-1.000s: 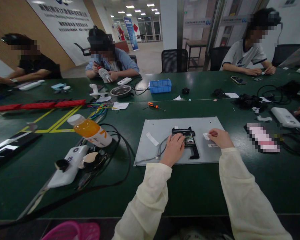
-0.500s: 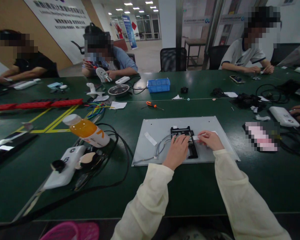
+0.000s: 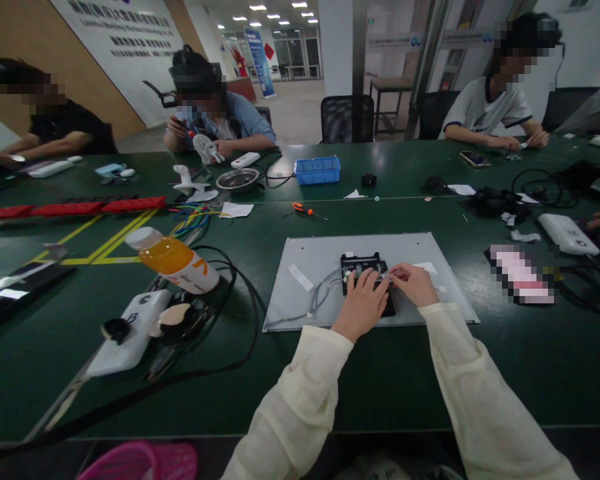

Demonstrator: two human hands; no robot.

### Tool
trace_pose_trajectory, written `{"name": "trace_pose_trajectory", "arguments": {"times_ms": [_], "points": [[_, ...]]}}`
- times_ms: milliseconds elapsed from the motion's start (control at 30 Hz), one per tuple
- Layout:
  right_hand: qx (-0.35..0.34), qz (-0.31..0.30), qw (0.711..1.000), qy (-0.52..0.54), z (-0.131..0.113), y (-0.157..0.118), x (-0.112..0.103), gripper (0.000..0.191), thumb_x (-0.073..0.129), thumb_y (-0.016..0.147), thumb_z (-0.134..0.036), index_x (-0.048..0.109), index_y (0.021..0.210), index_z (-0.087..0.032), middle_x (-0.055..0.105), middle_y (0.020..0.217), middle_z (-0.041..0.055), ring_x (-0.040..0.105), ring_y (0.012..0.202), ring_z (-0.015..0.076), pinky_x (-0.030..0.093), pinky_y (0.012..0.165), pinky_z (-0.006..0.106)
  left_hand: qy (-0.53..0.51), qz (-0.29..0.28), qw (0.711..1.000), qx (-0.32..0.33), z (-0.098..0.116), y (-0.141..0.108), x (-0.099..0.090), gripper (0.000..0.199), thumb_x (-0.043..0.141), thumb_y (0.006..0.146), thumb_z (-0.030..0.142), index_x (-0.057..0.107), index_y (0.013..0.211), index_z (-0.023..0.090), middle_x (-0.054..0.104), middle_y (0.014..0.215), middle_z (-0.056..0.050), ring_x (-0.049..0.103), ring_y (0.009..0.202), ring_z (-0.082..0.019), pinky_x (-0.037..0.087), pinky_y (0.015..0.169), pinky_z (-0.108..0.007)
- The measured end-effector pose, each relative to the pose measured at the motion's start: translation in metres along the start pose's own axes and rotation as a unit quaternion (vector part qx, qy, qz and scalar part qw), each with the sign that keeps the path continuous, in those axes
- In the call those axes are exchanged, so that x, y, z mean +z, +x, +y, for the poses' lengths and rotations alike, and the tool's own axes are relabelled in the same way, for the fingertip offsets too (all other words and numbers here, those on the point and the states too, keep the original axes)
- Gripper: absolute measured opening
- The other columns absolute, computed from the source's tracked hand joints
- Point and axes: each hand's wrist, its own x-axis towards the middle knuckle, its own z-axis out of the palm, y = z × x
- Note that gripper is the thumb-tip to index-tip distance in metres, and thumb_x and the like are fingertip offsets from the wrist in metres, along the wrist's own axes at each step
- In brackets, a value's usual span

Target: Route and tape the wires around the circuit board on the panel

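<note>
A black frame [image 3: 360, 260] with a green circuit board inside lies on a light grey panel [image 3: 290, 257]. My left hand [image 3: 363, 300] rests over the frame with its fingers spread and bent, the fingertips on the board and the frame's right side. At the frame's right edge, my right hand [image 3: 414, 283] is pinched on something too small to make out, close to my left fingertips. Grey cables [image 3: 323, 293] run from the frame's left side over the panel. A white strip [image 3: 301, 277] lies at the panel's left.
An orange screwdriver [image 3: 303, 209] and a blue basket [image 3: 317, 171] lie beyond the panel. To the left are a juice bottle [image 3: 173, 260], a white device [image 3: 130, 337] and black cables. A pink-screened phone [image 3: 521, 273] lies right. Several people sit around the table.
My right hand has moved left to the frame's edge, and my left hand has shifted slightly right over the frame. A white piece on the panel's right is now more exposed.
</note>
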Motion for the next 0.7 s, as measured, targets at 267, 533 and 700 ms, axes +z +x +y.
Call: {"name": "trace_pose_trajectory", "arguments": {"times_ms": [267, 533, 700], "points": [[-0.085, 0.017, 0.988, -0.130, 0.006, -0.001, 0.000, 0.014, 0.059, 0.076, -0.025, 0.066, 0.084, -0.018, 0.062, 0.090, 0.0042, 0.055, 0.057, 0.0105, 0.046, 0.067, 0.028, 0.021, 0.005, 1.000, 0.011, -0.002, 0.000, 0.004, 0.032, 0.035, 0.093, 0.029, 0.047, 0.123, 0.025, 0.048, 0.129, -0.007, 0.035, 0.130, -0.023, 0.024, 0.109, -0.048], [-0.105, 0.017, 0.984, -0.141, 0.005, -0.003, 0.000, 0.014, 0.056, 0.079, -0.028, 0.066, 0.082, -0.018, 0.060, 0.086, 0.0031, 0.054, 0.058, 0.0113, 0.044, 0.068, 0.029, 0.037, 0.014, 0.999, 0.008, 0.000, -0.003, -0.012, 0.035, 0.040, 0.092, 0.032, 0.045, 0.126, 0.024, 0.046, 0.133, -0.007, 0.033, 0.131, -0.024, 0.026, 0.109, -0.048], [-0.113, 0.061, 0.985, -0.118, 0.001, -0.004, -0.002, 0.018, 0.053, 0.082, -0.031, 0.065, 0.082, -0.017, 0.061, 0.085, 0.0037, 0.054, 0.058, 0.0122, 0.044, 0.067, 0.029, -0.038, 0.077, 0.992, -0.088, -0.032, -0.008, -0.034, 0.033, 0.042, 0.090, 0.022, 0.048, 0.122, 0.021, 0.050, 0.126, -0.009, 0.046, 0.119, -0.022, 0.038, 0.100, -0.041]]}}
